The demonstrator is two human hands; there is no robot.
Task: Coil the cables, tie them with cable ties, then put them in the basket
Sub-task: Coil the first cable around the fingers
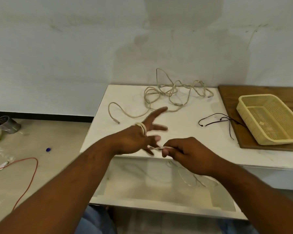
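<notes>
Here, mid-coil. Left hand (139,137) held over the near edge of the white table (184,132), fingers straight and spread, acting as a former: a few turns of pale cable (142,128) sit round the base of the fingers. Spreading them likely keeps the loops even and stops them slipping off.

Right hand (184,152) just beside it, fingers curled, pinching the running end of the same cable and feeding it across. The slack seems to hang below the table edge; too blurred to be sure.

Loose cables (167,93) lie tangled at the back of the table, one end trailing left; judged to be waiting their turn.

Black ties (222,119) lie to the right, between the hands and the basket (257,96), within easy reach for the binding step. Basket sits on a wooden board (230,98) at far right, nothing coiled in it that I can see.

On the floor, left: a red cord (32,166) and a metal can (6,124).

No brands, labels or writing readable anywhere.
</notes>
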